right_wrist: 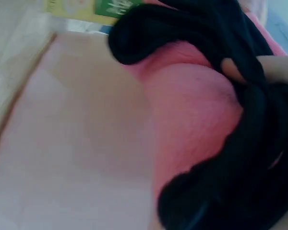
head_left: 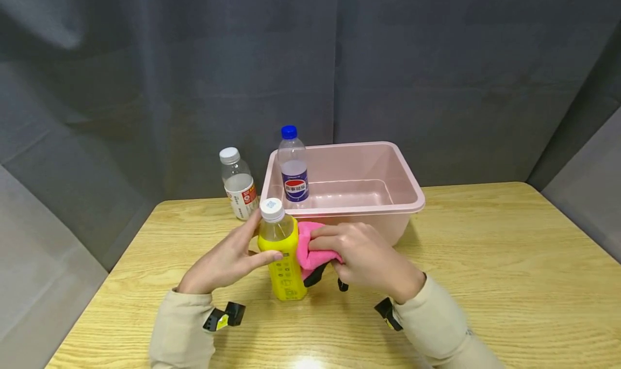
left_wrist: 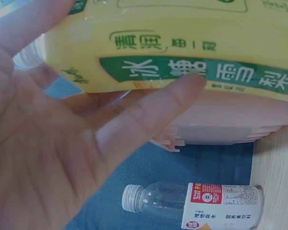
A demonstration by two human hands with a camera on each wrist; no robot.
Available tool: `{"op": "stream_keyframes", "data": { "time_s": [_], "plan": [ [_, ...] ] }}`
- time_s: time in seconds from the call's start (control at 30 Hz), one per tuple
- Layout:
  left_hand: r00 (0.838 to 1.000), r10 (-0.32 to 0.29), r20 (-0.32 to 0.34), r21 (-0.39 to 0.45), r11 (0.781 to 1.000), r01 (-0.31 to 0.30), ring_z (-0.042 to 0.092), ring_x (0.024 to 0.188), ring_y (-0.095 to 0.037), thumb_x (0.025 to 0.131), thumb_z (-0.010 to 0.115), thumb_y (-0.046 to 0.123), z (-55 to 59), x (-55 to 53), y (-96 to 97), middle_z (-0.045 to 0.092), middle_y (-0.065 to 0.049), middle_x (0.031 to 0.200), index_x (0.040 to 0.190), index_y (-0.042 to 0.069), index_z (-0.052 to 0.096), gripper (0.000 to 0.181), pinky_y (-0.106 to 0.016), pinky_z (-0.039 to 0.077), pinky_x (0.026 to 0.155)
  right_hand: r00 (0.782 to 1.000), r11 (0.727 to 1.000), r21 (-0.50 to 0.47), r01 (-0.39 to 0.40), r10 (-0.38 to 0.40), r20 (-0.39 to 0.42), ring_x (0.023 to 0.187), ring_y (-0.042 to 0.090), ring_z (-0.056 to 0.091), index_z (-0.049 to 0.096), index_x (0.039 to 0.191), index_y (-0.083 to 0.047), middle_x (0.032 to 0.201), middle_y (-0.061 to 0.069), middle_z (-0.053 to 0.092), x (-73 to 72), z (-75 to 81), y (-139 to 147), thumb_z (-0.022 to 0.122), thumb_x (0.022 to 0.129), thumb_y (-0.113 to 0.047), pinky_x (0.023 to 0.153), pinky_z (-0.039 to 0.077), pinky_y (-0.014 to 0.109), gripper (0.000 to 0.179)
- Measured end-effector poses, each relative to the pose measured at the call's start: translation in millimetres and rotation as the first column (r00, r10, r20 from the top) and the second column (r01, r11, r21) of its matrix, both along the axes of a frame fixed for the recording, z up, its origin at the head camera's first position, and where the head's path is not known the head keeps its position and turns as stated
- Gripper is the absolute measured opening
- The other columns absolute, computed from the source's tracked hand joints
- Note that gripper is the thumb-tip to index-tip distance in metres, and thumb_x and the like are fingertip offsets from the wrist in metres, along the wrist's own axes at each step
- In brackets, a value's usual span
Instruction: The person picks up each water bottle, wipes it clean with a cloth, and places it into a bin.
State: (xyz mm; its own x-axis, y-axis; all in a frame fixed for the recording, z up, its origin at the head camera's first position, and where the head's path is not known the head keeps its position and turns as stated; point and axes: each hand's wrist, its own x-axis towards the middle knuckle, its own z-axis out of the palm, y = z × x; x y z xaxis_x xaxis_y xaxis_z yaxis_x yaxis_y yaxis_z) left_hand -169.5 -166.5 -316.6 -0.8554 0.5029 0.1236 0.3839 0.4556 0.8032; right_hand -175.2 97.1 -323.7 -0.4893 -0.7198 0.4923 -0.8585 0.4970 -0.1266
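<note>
A bottle with a yellow label and white cap (head_left: 283, 266) stands upright near the middle of the table. My left hand (head_left: 220, 258) grips it from the left, the thumb lying across the label and the fingers behind; the left wrist view shows the palm (left_wrist: 33, 139) close up. From the other side my right hand (head_left: 366, 253) holds a bunched pink cloth (head_left: 312, 247) against the bottle. The black side of the cloth (right_wrist: 245, 158) shows in the right wrist view, folded around the fingers. Most of the right fingertips are hidden.
Behind the hands a pale pink plastic basin (head_left: 412, 204) sits on the wooden table (head_left: 504, 266). Inside it a Pepsi bottle with a blue cap (head_left: 295, 177) stands upright. Left of the basin is a clear bottle with a white label and cap (head_left: 240, 191). A grey curtain (head_left: 436, 77) hangs behind.
</note>
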Motion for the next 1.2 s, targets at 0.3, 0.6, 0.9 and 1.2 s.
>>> {"op": "stream_keyframes", "data": {
  "time_s": [0.3, 0.6, 0.9, 1.2],
  "plan": [
    [0.999, -0.021, -0.046, 0.012, 1.000, 0.021, 0.040, 0.140, -0.044, 0.097, 0.071, 0.015, -1.6, -0.7, 1.3, 0.024, -0.016, 0.165, 0.165, 0.020, 0.006, 0.094, -0.059, 0.048, 0.100, 0.987, 0.971, 0.240, 0.011, -0.049, 0.156, 0.063, 0.008, 0.056, 0.072, 0.078, -0.016, 0.079, -0.009, 0.067, -6.9, -36.3, -13.3, 0.065, 0.065, 0.015, 0.052, 0.045, 0.023, 0.035],
    [0.999, -0.020, -0.038, 0.004, 1.000, 0.020, 0.037, 0.142, -0.045, 0.097, 0.071, 0.016, -0.9, -1.1, 0.9, 0.019, -0.016, 0.166, 0.165, 0.020, 0.004, 0.095, -0.060, 0.045, 0.103, 0.979, 0.960, 0.280, 0.012, -0.068, 0.192, 0.068, 0.011, 0.061, 0.079, 0.085, -0.016, 0.084, -0.009, 0.071, -9.1, -36.7, -13.6, 0.065, 0.069, 0.015, 0.057, 0.049, 0.024, 0.038],
    [1.000, -0.002, 0.004, -0.012, 1.000, 0.002, 0.037, 0.141, -0.047, 0.097, 0.072, 0.019, 0.7, -0.8, 0.8, 0.018, -0.016, 0.166, 0.165, 0.022, 0.003, 0.097, -0.064, 0.045, 0.102, 1.000, 1.000, 0.020, 0.015, -0.015, 0.006, 0.090, 0.017, 0.071, 0.080, 0.099, -0.013, 0.102, -0.002, 0.075, -2.8, -7.2, -0.9, 0.063, 0.065, 0.017, 0.076, 0.060, 0.034, 0.048],
    [0.999, -0.025, -0.029, 0.009, 1.000, 0.025, 0.040, 0.140, -0.045, 0.097, 0.071, 0.016, -0.6, -0.9, 0.6, 0.023, -0.018, 0.164, 0.164, 0.019, 0.004, 0.095, -0.061, 0.048, 0.100, 0.997, 0.962, -0.271, -0.027, 0.007, -0.073, 0.106, 0.029, 0.070, 0.079, 0.107, -0.005, 0.114, 0.008, 0.074, 3.4, 7.8, 3.7, 0.056, 0.067, 0.023, 0.093, 0.057, 0.043, 0.054]
  ]
}}
